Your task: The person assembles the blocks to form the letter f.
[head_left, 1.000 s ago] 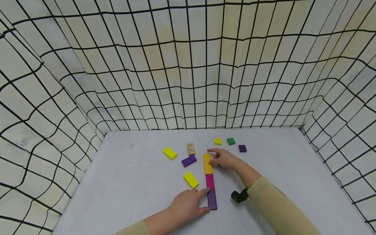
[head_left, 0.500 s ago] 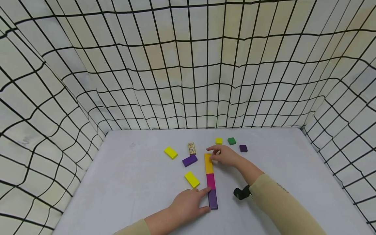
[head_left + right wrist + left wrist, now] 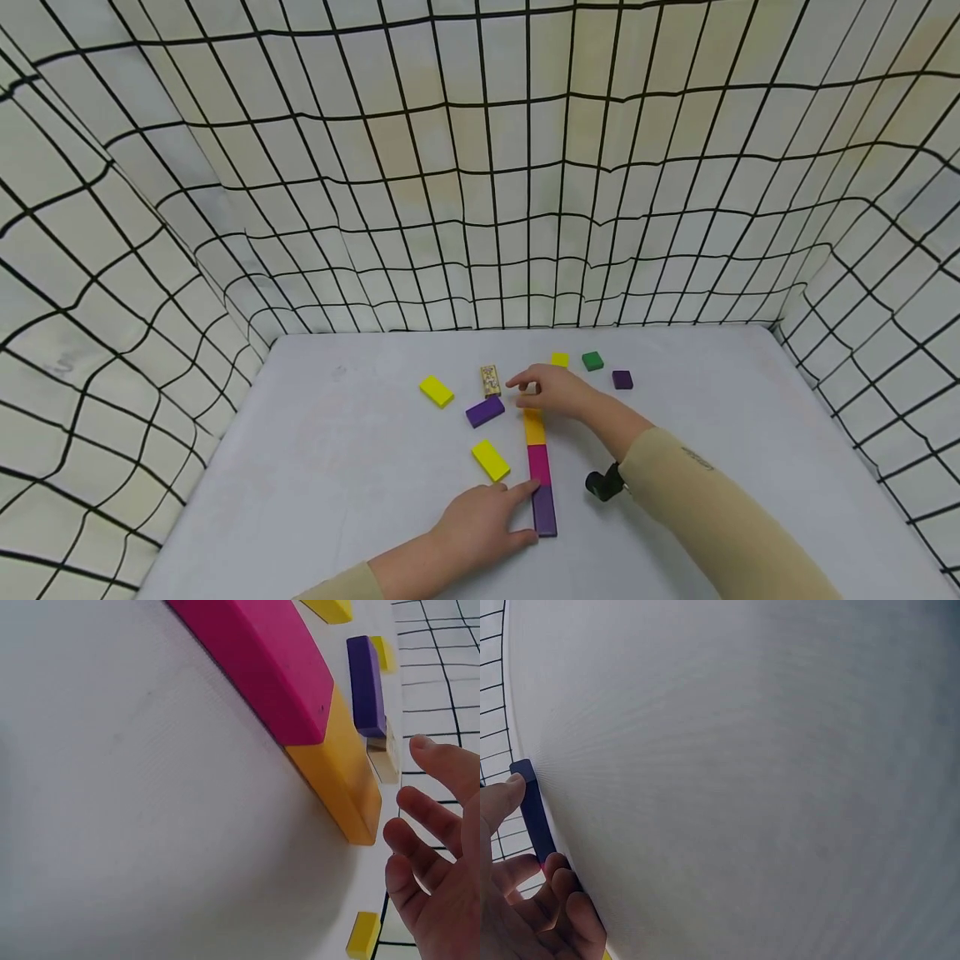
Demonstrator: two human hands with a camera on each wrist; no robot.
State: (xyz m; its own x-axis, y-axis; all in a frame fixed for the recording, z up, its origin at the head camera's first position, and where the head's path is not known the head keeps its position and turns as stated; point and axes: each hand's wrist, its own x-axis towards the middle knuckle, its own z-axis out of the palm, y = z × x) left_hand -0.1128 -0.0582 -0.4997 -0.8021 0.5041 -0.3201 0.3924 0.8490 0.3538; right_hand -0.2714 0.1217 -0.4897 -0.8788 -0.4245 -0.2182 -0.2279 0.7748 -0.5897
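3 flat blocks lie end to end in a straight line on the grey bench (image 3: 337,467): a purple block (image 3: 544,510) nearest the person, a pink block (image 3: 537,464) in the middle, and an orange block (image 3: 534,427) at the far end. The left hand (image 3: 480,527) rests on the bench beside the purple block, its fingertips and thumb touching that block's left edge; the left wrist view shows thumb and fingers lightly curled against the block's side. The right hand (image 3: 551,390) hovers over the far end of the orange block with its fingers loosely spread and holding nothing; in the right wrist view the fingers (image 3: 431,825) are apart from the block.

Left of the line lie 2 yellow blocks (image 3: 490,460) (image 3: 436,391) and a second purple block (image 3: 483,411), with a small patterned block (image 3: 491,380) just beyond it. Further back sit 3 small cubes: yellow (image 3: 560,359), green (image 3: 592,361) and purple (image 3: 622,380). Cloth with a black grid (image 3: 480,167) walls the bench.
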